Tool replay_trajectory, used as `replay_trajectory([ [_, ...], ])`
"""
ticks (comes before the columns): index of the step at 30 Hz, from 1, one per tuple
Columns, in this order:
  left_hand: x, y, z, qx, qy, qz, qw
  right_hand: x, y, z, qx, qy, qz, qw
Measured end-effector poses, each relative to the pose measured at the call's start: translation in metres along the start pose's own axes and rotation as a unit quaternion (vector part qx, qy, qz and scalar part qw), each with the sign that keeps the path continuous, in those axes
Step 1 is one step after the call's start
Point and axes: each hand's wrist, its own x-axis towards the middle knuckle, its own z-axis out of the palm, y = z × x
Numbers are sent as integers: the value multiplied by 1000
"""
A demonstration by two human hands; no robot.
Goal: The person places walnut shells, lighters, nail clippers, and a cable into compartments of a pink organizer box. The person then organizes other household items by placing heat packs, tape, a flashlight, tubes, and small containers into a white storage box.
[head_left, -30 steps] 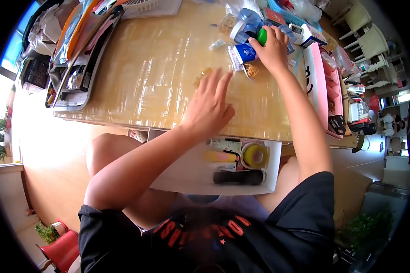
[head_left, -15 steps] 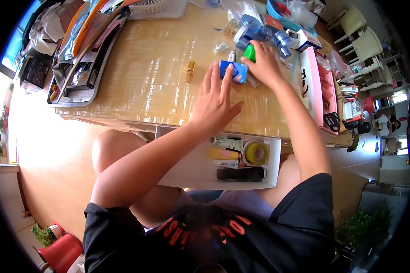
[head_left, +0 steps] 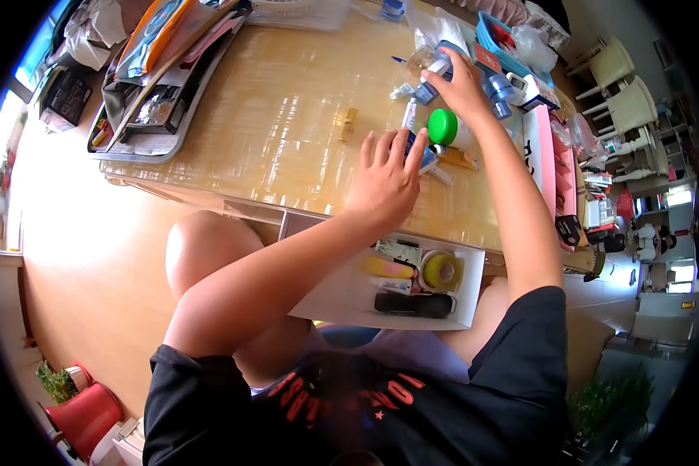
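Note:
My right hand [head_left: 464, 89] is closed round a translucent blue bottle with a whitish end [head_left: 438, 68] near the back of the table. My left hand [head_left: 387, 182] has its fingers spread, palm down, by a blue packet [head_left: 427, 158] that its fingertips partly hide; whether they touch it I cannot tell. Between my hands a jar with a green lid [head_left: 443, 126] lies on its side. A white tube [head_left: 409, 113] and an amber-coloured tube [head_left: 458, 158] lie close to it. Further left on the tabletop is a small gold-capped vial [head_left: 348, 124].
A white drawer [head_left: 342, 291] stands open above my lap, with a roll of yellow-green tape [head_left: 440, 270] and a black object [head_left: 414, 305] inside. A loaded tray [head_left: 171, 147] sits at the left. A pink organizer [head_left: 540, 155] and a blue basket [head_left: 495, 46] stand at the right.
My right hand has let go of the green-lidded jar and moved up to the blue bottle. The jar now lies with its lid towards me. My left hand has shifted slightly right and down.

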Motion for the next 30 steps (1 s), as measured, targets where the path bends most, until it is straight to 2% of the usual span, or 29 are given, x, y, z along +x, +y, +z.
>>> replay_trajectory([
  [1, -1, 0, 1, 4, -4, 2, 1000, 6, 1, 10, -11, -19, 7, 1000],
  [2, -1, -1, 2, 2, -2, 3, 1000, 10, 4, 19, -86, -19, -33, 996],
  [5, -1, -1, -2, -7, -4, 4, 1000, 27, 12, 39, -149, -14, -66, 986],
  [6, -1, -1, 0, -11, 1, 3, 1000, 29, 1, 40, -175, 13, -84, 981],
  [10, -1, -3, 1, -12, 7, -1, 1000, 51, -65, 39, -69, 31, -121, 990],
  [12, -1, -3, 0, -21, 5, 3, 1000, 51, -114, 43, 16, -40, -154, 987],
  [13, -1, -2, 0, -24, -11, 0, 1000, 48, -136, 44, 8, -101, -201, 974],
  [14, 0, -2, -1, -27, -25, -3, 999, 39, -170, 37, -16, -208, -181, 961],
  [15, 0, -2, -2, -28, -38, -7, 999, 30, -185, 39, -16, -253, -194, 948],
  [17, -3, -3, 5, 3, -6, 10, 1000, 20, -204, 45, -14, -346, -217, 913],
  [20, -4, -3, 7, -7, 4, -1, 1000, 27, -208, 36, -10, -407, -180, 895],
  [22, -3, -2, 8, -32, 17, -13, 999, 49, -193, 27, 67, -456, -75, 884],
  [24, -3, -1, 8, -24, 8, -15, 1000, 76, -119, 44, 29, -199, -146, 969],
  [25, -3, -1, 8, -19, 5, -16, 1000, 94, -76, 40, -98, -112, -210, 966],
  [26, -3, -1, 7, -13, 12, -15, 1000, 105, -31, 30, -149, -90, -179, 968],
  [27, -3, -2, 7, -11, 12, -15, 1000, 109, 18, 25, -165, -106, -109, 975],
  [29, -4, -1, 5, -9, 10, -12, 1000, 109, 85, 20, -172, -169, 94, 966],
  [30, -4, -1, 0, -8, -6, -11, 1000, 101, 73, 15, -124, -130, 188, 965],
])
